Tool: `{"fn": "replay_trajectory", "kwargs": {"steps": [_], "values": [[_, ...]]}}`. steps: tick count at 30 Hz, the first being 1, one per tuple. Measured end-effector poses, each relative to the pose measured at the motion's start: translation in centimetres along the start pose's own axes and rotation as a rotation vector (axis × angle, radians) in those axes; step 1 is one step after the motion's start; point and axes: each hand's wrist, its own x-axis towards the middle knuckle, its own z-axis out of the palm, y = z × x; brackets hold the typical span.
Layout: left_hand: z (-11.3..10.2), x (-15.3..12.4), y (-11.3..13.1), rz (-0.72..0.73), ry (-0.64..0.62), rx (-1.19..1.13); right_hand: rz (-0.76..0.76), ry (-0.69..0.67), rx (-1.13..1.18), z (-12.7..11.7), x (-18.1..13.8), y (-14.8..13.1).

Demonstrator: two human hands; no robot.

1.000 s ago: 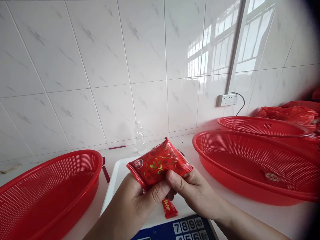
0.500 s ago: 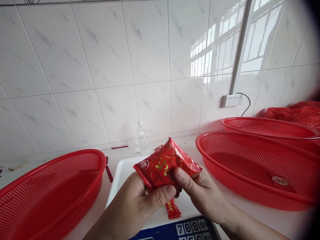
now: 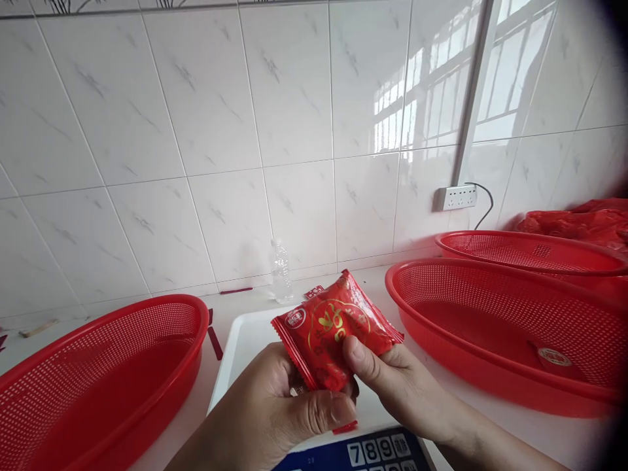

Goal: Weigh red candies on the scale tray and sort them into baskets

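Observation:
A red foil packet (image 3: 328, 327) with gold print is held up in front of me, tilted, over the white pan of a weighing scale (image 3: 240, 347). My left hand (image 3: 289, 399) is closed on its lower left side, thumb across the front. On the right side, my right hand (image 3: 392, 379) pinches it with the thumb on its face. Both hands' other fingers are mostly hidden behind the packet. Just below my left thumb, a bit of another red wrapper (image 3: 346, 428) shows on the pan. The scale's blue keypad (image 3: 373, 451) is partly cut off at the bottom.
Red plastic baskets stand at the left (image 3: 191, 320) and right (image 3: 471, 386), another basket (image 3: 530, 252) behind the right one. A clear bottle (image 3: 280, 275) stands by the tiled wall. Red plastic bags (image 3: 579, 226) lie at the far right, near a power strip (image 3: 458, 197).
The packet has shifted slightly right and turned in my hands, so its printed face shows differently. My left thumb has moved right and down, covering most of the wrapper below.

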Motion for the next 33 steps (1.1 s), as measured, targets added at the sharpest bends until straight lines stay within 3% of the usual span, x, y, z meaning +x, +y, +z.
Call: {"fn": "replay_trajectory", "kwargs": {"steps": [9,16,21,27,33], "values": [[0.2,0.1,0.0,-0.040,-0.003,0.068,-0.023,-0.019,0.086,0.5,0.3,-0.3],[0.8,0.4,0.4,-0.082,0.101,0.209,-0.026,-0.086,0.077,0.5,0.5,-0.5],[1.1,0.7,0.7,-0.058,0.047,0.106,-0.005,-0.071,0.091,0.6,0.3,-0.2],[0.5,0.5,0.6,0.013,-0.087,0.022,-0.023,-0.131,-0.056,-0.1,-0.2,-0.5],[0.0,0.4,0.2,0.025,-0.030,0.107,0.056,-0.121,-0.132,-0.3,-0.3,-0.6]]}}
